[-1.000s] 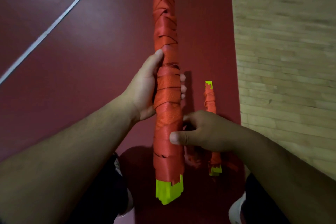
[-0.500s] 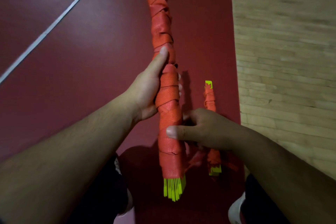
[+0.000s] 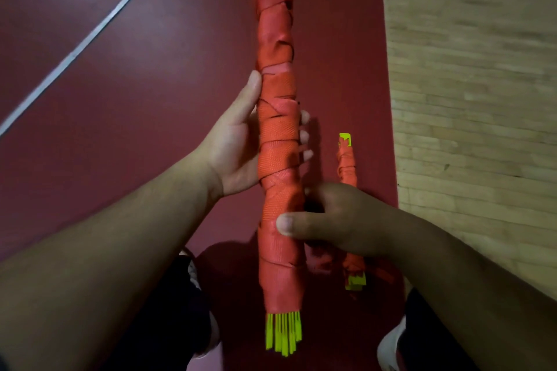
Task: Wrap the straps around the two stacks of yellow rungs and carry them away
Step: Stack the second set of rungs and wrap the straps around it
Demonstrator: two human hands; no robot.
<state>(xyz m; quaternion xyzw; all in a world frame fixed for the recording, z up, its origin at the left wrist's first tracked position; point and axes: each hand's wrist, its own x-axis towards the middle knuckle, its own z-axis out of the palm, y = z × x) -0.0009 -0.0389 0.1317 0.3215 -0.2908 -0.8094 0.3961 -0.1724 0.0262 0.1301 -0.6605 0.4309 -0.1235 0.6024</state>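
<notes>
A long stack of yellow rungs wound in orange strap (image 3: pixel 278 159) is held up in the air, running from the top edge down the middle. Its yellow rung ends (image 3: pixel 283 333) stick out edge-on at the bottom. My left hand (image 3: pixel 241 144) grips its middle, fingertips showing on the right side. My right hand (image 3: pixel 328 220) holds it lower down, thumb pressed across the strap. A second wrapped stack (image 3: pixel 346 166) lies on the red floor behind my right hand, yellow ends showing at both tips.
Dark red sports floor (image 3: pixel 120 99) with white lines lies under everything. Light wooden flooring (image 3: pixel 482 99) begins at the right. My shoes (image 3: pixel 391 346) and dark trouser legs show at the bottom.
The held stack has turned about its length: its yellow ends went from flat-on to edge-on. It has also leaned slightly left at the top. The stack on the floor stayed put.
</notes>
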